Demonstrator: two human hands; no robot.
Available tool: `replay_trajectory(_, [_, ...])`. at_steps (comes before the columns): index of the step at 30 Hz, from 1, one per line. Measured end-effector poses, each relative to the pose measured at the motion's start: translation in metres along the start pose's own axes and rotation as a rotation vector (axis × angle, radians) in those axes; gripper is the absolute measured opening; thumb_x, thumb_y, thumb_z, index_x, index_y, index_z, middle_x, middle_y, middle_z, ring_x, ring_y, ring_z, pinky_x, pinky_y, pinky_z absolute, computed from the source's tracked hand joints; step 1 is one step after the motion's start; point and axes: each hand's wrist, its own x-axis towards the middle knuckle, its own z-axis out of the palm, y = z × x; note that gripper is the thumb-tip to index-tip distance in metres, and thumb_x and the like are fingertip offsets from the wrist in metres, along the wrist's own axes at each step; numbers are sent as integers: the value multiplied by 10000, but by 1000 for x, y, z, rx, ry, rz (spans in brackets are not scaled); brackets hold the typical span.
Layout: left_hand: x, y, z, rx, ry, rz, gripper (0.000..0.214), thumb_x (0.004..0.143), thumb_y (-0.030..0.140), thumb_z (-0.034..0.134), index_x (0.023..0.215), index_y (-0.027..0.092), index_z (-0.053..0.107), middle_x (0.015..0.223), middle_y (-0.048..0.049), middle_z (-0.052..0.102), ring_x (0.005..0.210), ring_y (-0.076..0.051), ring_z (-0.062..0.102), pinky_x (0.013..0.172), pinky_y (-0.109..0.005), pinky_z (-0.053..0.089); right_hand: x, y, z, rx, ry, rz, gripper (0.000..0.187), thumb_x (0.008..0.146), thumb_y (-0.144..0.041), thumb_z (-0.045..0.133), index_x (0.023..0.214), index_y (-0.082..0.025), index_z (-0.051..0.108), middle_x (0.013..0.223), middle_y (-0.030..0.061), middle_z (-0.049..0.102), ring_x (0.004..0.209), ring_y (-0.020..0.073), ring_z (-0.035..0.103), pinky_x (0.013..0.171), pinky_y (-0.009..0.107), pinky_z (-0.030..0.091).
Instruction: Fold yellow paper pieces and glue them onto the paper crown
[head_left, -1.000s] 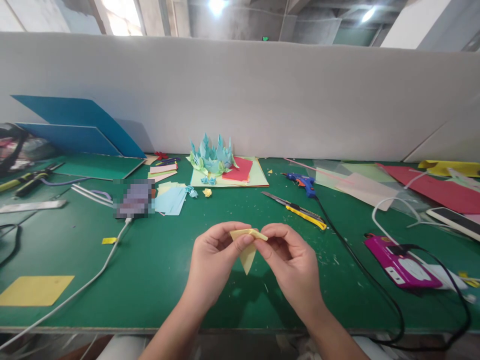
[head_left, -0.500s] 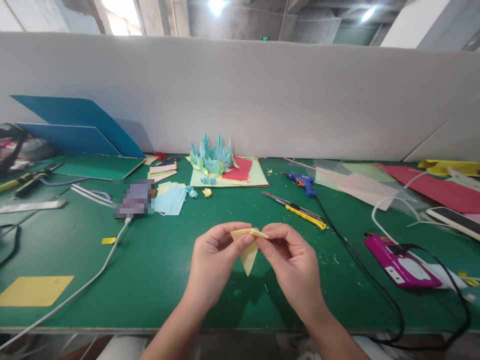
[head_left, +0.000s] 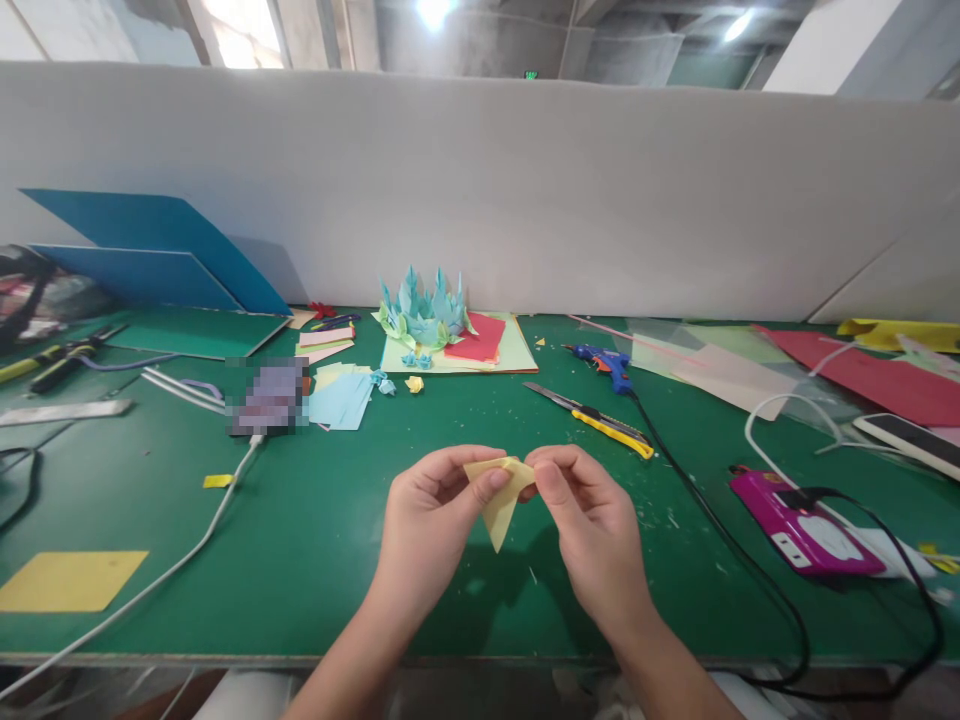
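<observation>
Both my hands hold a small folded piece of pale yellow paper [head_left: 500,505] a little above the green mat [head_left: 315,520]. My left hand [head_left: 431,525] pinches its left top corner between thumb and forefinger. My right hand [head_left: 589,530] pinches the right top corner, fingers curled over the fold. The paper's point hangs downward between the hands.
At the back stand a blue-green paper flower [head_left: 424,312] on a light green sheet, small folded pieces [head_left: 414,384], and stacks of coloured paper [head_left: 341,398]. A yellow utility knife [head_left: 592,415], blue glue gun [head_left: 609,365], pink device with cables [head_left: 799,525], white cable [head_left: 172,570] and yellow sheet [head_left: 71,580] lie around.
My right fingers have pushed the paper's right top flap inward toward the left hand, so the top edge looks shorter. The hands stay in the same place.
</observation>
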Motion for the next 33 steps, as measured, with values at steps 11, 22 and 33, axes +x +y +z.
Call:
replay_trajectory(11, [0,2,-2,27,-21,-42,230,566,289,854,744,181,756,663,-8,765,575,-106,683,525,-148,520,1,-1,0,-63,37,-37,200,828,-333,610,684,-194,617,590,-14,627,545,113,597,511,198,506])
replay_trajectory(22, [-1,3,1,29,-23,-95,226,561,270,857,743,174,761,645,-4,758,556,-84,664,512,-126,500,-1,-2,0,-262,106,-143,154,799,-267,621,665,-191,622,608,-8,630,541,112,579,497,202,483])
replay_trajectory(33, [-2,6,1,81,-17,-72,205,563,286,845,713,174,763,617,-6,742,557,-92,643,528,-152,494,0,-2,2,-179,81,-118,126,753,-274,673,677,-191,616,629,-2,646,560,124,611,510,213,516])
